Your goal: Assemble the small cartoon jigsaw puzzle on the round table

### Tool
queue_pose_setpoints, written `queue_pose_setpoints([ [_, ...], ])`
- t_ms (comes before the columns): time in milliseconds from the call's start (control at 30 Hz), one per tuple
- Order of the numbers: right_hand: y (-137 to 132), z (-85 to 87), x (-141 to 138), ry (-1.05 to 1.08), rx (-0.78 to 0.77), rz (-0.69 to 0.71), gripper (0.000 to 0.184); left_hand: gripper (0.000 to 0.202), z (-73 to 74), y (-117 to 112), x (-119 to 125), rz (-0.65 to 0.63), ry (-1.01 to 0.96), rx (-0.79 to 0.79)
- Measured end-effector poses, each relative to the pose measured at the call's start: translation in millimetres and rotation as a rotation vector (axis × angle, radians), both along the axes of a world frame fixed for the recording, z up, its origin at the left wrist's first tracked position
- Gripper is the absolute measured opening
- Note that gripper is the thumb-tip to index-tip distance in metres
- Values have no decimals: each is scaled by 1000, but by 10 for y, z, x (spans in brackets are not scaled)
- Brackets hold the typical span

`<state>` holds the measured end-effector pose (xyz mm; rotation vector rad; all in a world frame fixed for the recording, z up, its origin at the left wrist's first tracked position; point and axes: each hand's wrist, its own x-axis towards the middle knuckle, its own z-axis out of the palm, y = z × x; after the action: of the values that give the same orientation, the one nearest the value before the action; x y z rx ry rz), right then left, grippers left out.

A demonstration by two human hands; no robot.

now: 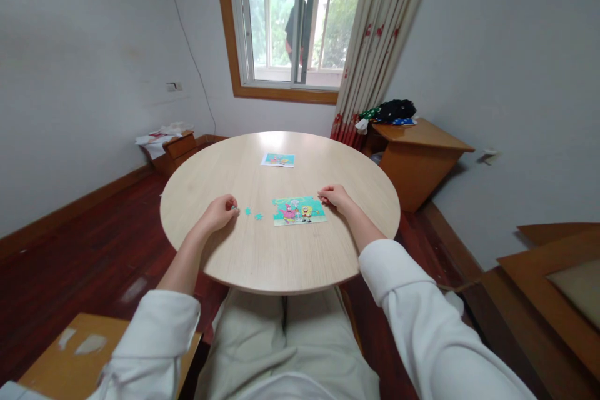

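A small cartoon jigsaw puzzle (299,210) lies flat on the round light-wood table (281,262). My right hand (334,196) rests at its upper right corner with the fingers curled and pressed on the edge. My left hand (220,211) lies to the left of the puzzle, fingers closed in a pinch around a small teal piece (234,206). Two loose teal puzzle pieces (253,214) lie on the table between my left hand and the puzzle. A small printed picture card (278,160) lies further back on the table.
A wooden cabinet (417,156) with dark clothes on top stands at the right, beside a curtain and window. A low drawer unit (175,147) with papers sits by the left wall. A cardboard box (79,350) is near my left arm. Wooden boards lean at far right.
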<state>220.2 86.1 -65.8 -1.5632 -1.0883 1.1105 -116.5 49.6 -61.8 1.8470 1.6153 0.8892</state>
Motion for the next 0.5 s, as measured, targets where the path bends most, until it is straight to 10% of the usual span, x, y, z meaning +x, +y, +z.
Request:
queue_pose_setpoints([
  [267,-77,263,-316,-79,122,-43,12,32,151,-26,356,-87,-499,-41],
  [500,-280,421,-855,-203,337,524,15,40,221,-95,616,-213,-610,-110],
])
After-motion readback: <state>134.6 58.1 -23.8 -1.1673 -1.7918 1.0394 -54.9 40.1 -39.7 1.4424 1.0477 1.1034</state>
